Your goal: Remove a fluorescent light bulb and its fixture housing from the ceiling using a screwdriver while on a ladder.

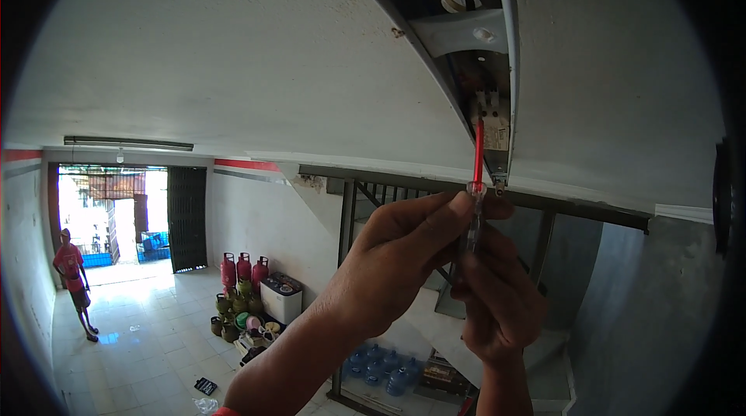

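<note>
Overhead, an open fluorescent light housing has wires, a small bracket with metal contacts and a pale labelled component inside. A screwdriver with a red shaft and clear handle points up into it, its tip at or near the contacts; touching is unclear. My left hand pinches the top of the handle between thumb and fingers. My right hand is closed around the lower part of the handle, just below and right of the left.
A person in red stands by the left wall near an open shutter doorway. Several gas cylinders and a washing machine line the far wall. A staircase rises behind my hands, with several blue water jugs underneath.
</note>
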{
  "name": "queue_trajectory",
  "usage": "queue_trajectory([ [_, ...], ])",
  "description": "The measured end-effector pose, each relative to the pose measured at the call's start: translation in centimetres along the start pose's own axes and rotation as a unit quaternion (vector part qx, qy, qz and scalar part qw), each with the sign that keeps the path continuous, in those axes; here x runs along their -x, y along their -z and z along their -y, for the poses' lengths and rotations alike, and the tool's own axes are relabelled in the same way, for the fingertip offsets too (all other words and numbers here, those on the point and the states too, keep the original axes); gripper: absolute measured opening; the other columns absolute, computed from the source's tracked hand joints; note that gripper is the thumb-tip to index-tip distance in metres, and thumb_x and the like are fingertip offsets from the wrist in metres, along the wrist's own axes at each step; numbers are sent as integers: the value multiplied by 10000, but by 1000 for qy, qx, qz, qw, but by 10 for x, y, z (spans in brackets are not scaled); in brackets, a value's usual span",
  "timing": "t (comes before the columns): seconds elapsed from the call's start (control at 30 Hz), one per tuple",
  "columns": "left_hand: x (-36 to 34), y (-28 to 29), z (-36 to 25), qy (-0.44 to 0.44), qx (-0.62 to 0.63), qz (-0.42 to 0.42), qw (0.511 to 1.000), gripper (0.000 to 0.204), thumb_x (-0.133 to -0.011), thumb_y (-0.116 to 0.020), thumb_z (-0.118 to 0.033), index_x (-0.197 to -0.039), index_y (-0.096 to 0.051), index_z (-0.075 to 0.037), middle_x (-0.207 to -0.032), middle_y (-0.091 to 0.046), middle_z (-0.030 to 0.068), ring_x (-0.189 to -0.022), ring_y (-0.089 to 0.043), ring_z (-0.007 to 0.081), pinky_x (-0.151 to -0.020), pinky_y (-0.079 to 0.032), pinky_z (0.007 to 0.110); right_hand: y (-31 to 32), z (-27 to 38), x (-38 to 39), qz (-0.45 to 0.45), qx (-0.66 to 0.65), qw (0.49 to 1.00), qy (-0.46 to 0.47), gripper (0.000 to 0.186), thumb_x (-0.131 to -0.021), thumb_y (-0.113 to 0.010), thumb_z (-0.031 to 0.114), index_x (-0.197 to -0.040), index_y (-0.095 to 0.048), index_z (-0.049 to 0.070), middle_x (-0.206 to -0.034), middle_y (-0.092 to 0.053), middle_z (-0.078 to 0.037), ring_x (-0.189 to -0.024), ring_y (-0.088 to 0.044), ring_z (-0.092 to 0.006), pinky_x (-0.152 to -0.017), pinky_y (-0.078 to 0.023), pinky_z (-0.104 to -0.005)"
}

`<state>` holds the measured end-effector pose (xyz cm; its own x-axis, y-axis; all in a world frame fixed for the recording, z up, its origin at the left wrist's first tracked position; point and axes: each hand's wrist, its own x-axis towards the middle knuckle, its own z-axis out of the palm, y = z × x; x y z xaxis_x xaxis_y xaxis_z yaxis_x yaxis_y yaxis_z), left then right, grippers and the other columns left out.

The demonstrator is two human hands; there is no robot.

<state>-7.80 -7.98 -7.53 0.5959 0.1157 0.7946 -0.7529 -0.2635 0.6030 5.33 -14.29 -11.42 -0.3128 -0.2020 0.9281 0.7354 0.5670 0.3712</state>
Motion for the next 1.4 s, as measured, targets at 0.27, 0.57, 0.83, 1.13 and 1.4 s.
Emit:
queue_trajectory([
  [0.27, -4, -2, 3, 2, 2, -17, 1000, 440, -973, -353, -313, -1181, -506, 43, -952, -635, 132, -864, -631, 173, -767, -520, 286, 3, -5, 1, 3, 12, 1000, 7, 214, -803, -616, 5, -1015, -647, 13, -1012, -612, -224, -851, -657, -265, -663, -567, -279],
  [0.57, -2, -2, 3, 1, 7, -13, 1000, 446, -975, -351, -320, -1180, -507, 44, -942, -635, 126, -837, -630, 159, -711, -524, 265, 3, -6, 2, 9, 12, 1000, 3, 227, -779, -632, -10, -1006, -647, 2, -1038, -602, -236, -901, -647, -282, -695, -565, -288],
  [0.83, -2, -1, 4, 6, 9, -12, 1000, 435, -974, -359, -309, -1185, -501, 43, -930, -633, 116, -806, -631, 159, -683, -518, 258, 4, -5, 5, 15, 19, 1000, -13, 258, -759, -641, -38, -1013, -644, 8, -1049, -599, -235, -919, -641, -285, -719, -561, -291],
  [1.13, -2, 0, 0, 21, 24, -17, 999, 435, -973, -359, -312, -1193, -502, 36, -932, -628, 110, -805, -619, 145, -679, -511, 263, 0, -4, 1, 6, 3, 1000, -3, 234, -767, -635, -36, -1000, -643, -8, -1028, -603, -233, -892, -646, -277, -680, -563, -278],
  [1.4, -2, 3, 2, 12, 15, -14, 1000, 436, -973, -359, -313, -1195, -501, 34, -934, -629, 106, -805, -621, 146, -691, -512, 261, -2, -2, -1, 3, 11, 1000, -19, 233, -761, -643, -31, -993, -643, -11, -1026, -604, -235, -891, -647, -287, -714, -559, -307],
])
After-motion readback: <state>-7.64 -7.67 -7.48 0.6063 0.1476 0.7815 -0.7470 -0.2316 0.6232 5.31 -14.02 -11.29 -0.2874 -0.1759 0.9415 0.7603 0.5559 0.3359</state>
